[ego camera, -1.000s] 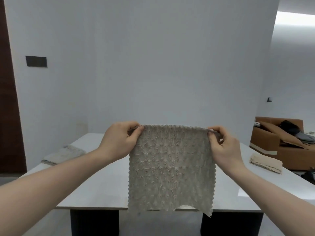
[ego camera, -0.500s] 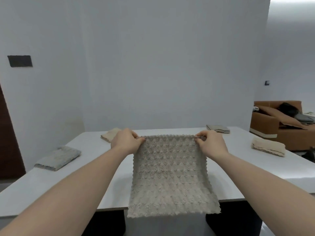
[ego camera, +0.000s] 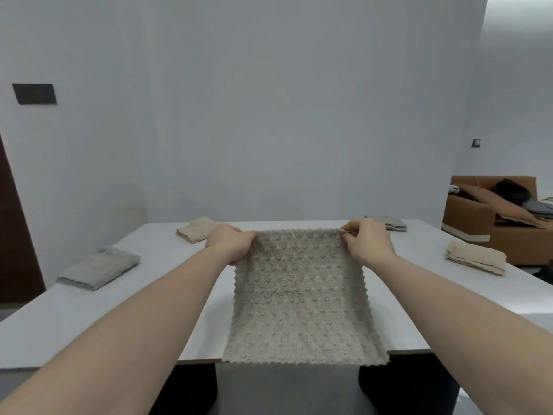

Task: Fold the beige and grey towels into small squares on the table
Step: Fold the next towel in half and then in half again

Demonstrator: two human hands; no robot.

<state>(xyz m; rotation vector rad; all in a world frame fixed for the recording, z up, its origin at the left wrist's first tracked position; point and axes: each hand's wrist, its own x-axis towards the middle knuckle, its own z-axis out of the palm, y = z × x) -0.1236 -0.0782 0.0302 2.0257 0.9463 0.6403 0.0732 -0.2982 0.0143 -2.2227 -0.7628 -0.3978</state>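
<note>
A beige knobbly towel [ego camera: 299, 298] lies spread on the white table [ego camera: 149, 310], its near edge hanging just over the table's front edge. My left hand [ego camera: 230, 244] pinches its far left corner and my right hand [ego camera: 366, 242] pinches its far right corner, both held low over the table. Folded towels lie around: a grey one [ego camera: 98, 266] at the left, a beige one [ego camera: 196, 229] at the far left, a grey one [ego camera: 387, 226] at the far right, and a beige one [ego camera: 475, 257] at the right.
A white wall stands close behind the table. A brown sofa [ego camera: 493, 217] with dark items on it stands to the right, beyond the table. A dark door edge [ego camera: 12, 223] runs down the left side.
The towel, first held hanging in the air in front of the table, has been carried forward and lowered until it lies flat on the table. Both hands kept their corners.
</note>
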